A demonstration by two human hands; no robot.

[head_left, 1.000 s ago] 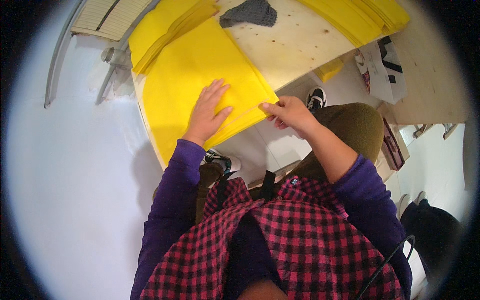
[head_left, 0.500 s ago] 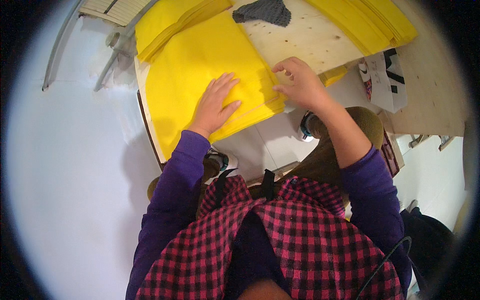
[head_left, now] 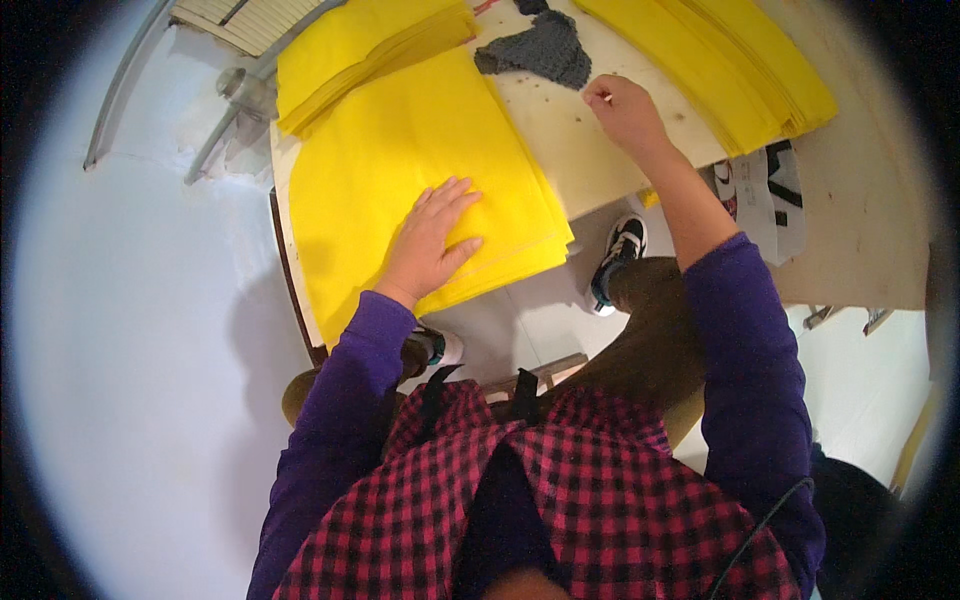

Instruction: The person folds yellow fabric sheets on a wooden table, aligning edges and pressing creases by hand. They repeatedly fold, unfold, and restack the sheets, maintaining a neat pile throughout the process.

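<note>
Several yellow sheets (head_left: pixel 385 165), left of centre, look light, limp; pinch corner mid-frame. Left hand (head_left: pixel 430 243) flat atop, fingers slightly apart; right hand (head_left: pixel 630 115) curled, fingertips together, contents unclear.

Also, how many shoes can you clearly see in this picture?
2. One shoe is to the right of the nearer yellow sheets; the other shoe shows below their near edge, partly hidden. More may be out of sight.

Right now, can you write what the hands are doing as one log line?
left hand: flat on yellow sheets | right hand: fingers curled, grip unclear | nearby: grey cloth on wooden table
</note>
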